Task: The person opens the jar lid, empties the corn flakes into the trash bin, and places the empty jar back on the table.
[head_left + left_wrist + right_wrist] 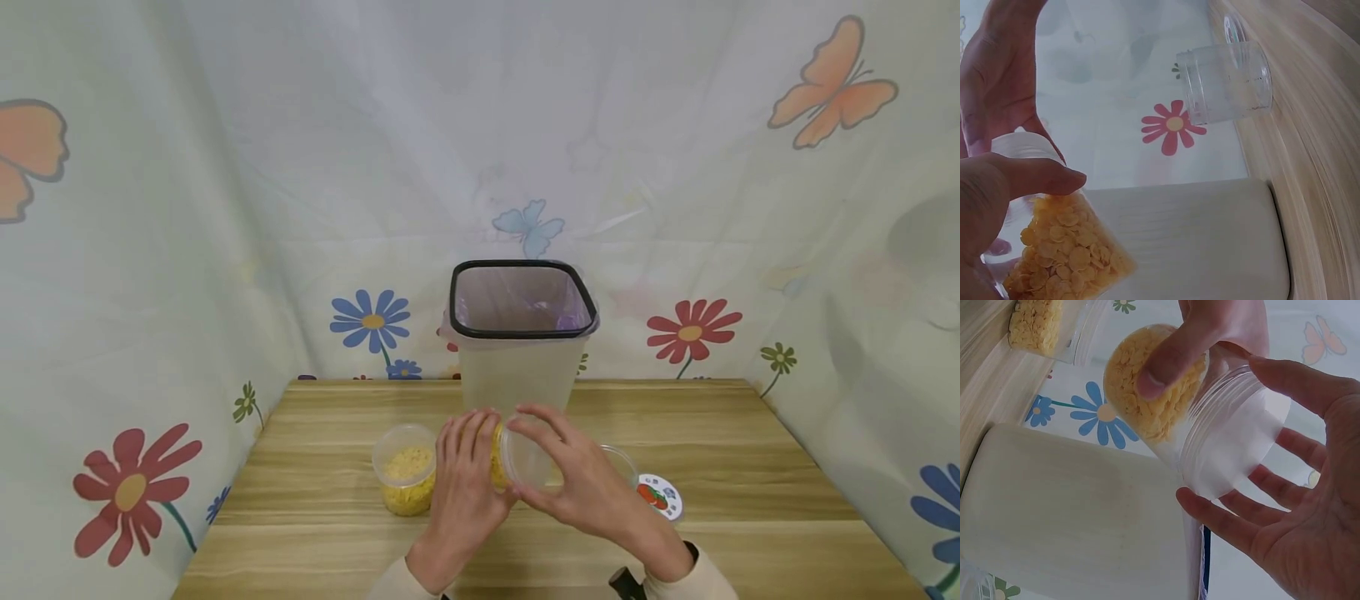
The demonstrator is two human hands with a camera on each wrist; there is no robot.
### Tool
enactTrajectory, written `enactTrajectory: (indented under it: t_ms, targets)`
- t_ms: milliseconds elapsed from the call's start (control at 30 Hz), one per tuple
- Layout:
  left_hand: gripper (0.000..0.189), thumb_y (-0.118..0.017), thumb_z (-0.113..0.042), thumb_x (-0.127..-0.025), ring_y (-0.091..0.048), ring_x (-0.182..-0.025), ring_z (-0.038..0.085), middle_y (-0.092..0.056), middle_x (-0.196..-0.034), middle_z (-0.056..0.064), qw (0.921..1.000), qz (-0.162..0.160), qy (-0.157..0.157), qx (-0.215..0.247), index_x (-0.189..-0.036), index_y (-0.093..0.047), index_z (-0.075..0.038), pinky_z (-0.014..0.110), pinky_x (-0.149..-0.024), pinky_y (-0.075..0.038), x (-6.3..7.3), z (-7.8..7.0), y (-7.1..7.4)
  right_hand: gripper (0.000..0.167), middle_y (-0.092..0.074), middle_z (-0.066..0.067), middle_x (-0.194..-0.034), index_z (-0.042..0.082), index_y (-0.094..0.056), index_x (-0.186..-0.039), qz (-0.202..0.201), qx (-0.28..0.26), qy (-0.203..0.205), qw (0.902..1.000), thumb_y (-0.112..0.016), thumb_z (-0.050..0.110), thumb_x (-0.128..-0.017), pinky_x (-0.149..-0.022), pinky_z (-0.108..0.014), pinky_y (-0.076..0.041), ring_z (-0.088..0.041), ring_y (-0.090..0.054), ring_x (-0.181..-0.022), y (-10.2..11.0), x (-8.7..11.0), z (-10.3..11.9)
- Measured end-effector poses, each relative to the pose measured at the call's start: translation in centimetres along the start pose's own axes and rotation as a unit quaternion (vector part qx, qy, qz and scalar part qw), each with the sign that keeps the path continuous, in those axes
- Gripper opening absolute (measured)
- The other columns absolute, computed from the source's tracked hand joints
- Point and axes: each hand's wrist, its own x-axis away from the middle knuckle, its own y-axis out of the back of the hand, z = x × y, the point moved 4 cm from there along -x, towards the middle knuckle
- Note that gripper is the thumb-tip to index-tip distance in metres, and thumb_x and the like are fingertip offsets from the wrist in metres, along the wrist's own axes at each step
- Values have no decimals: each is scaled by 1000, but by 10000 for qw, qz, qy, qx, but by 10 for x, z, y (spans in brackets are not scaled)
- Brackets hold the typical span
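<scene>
My left hand (465,475) grips a clear plastic jar (1072,250) partly filled with yellow flakes, its thumb lying along the wall. The jar is tipped on its side above the table, its capped end facing right. Around the whitish translucent lid (1241,431), the spread thumb and fingers of my right hand (592,475) hold the rim. In the right wrist view the lid sits on the jar's mouth. A second jar of flakes (408,492) stands on the table left of my left hand.
Behind my hands stands a pale bin (517,375) with a black rim and a thin liner. A clear container (1225,84) and a round white piece with a red print (660,497) are right on the wooden table (750,533). Patterned cloth (375,167) surrounds the table.
</scene>
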Motion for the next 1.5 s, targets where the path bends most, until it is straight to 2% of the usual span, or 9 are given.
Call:
enactTrajectory:
  t_ms: [300, 433, 533, 633, 867, 967, 1100, 1233, 1500]
  targets:
    - [101, -96, -31, -45, -51, -121, 27, -57, -129, 6, 10000, -74, 3, 19, -134, -50, -11, 51, -104, -42, 3, 0, 0, 80, -47, -9, -146, 16, -53, -136, 185, 13, 522, 9985, -91, 15, -65, -99, -47, -51, -28, -46, -136, 0, 3, 3]
    - [104, -97, -30, -44, -51, -121, 27, -57, -130, 6, 10000, -16, 57, 62, -134, -50, -11, 49, -104, -42, 3, 1, -1, 82, -42, -10, -151, 16, -49, -140, 290, -38, 496, 9983, -89, 19, -68, -100, -49, -50, -30, -41, -139, 1, 4, 4]
    - [103, -95, -30, -45, -51, -122, 27, -56, -131, 5, 9998, 59, 140, 98, -135, -49, -11, 48, -106, -40, 3, 1, -1, 83, -38, -10, -154, 16, -45, -144, 208, -144, 108, 9996, -85, 30, -73, -94, -50, -53, -32, -47, -135, 2, 4, 3]
    - [99, -93, -29, -49, -50, -123, 26, -56, -132, 5, 9998, 52, 183, 53, -135, -49, -11, 47, -108, -38, 2, 1, -1, 80, -41, -9, -152, 20, -43, -146, -23, -181, -649, 9977, -78, 41, -78, -88, -50, -55, -33, -55, -126, 4, 2, 1]
    - [100, -95, -24, -47, -50, -122, 28, -56, -131, 7, 9996, -258, 33, -69, -135, -49, -9, 49, -107, -37, 1, 1, 0, 73, -47, -7, -148, 26, -42, -147, 35, -263, -2102, 9773, -68, 53, -84, -68, -26, -55, -23, -66, -100, -1, 0, -3]
    - [100, -94, -23, -47, -49, -122, 29, -55, -131, 7, 9995, -292, 12, -95, -135, -49, -8, 52, -107, -36, 1, 1, -1, 75, -50, -7, -145, 24, -42, -148, 72, -164, -2385, 9710, -66, 56, -84, -68, -29, -54, -21, -66, -97, -4, 0, -3]
    - [98, -93, -22, -48, -49, -124, 29, -55, -133, 6, 9996, -236, 15, -147, -135, -49, -9, 53, -108, -36, 1, -1, -2, 76, -58, -9, -137, 19, -46, -145, 11, 71, -2569, 9664, -67, 58, -83, -75, -42, -54, -22, -67, -99, -8, -2, -2]
    - [97, -92, -22, -50, -49, -125, 28, -54, -133, 5, 9997, -126, 12, -230, -136, -49, -11, 53, -110, -35, 1, -2, -2, 73, -61, -9, -132, 16, -52, -140, -70, 138, -2547, 9669, -69, 56, -82, -77, -44, -54, -23, -67, -97, -9, -3, -1]
    - [89, -91, -30, -59, -50, -123, 29, -56, -131, 6, 9995, -143, -33, -264, -135, -50, -11, 54, -107, -38, -1, -2, -1, 68, -60, -6, -130, 17, -54, -137, -92, -217, -2191, 9754, -75, 46, -80, -60, -20, -52, -22, -66, -95, -6, -2, 1]
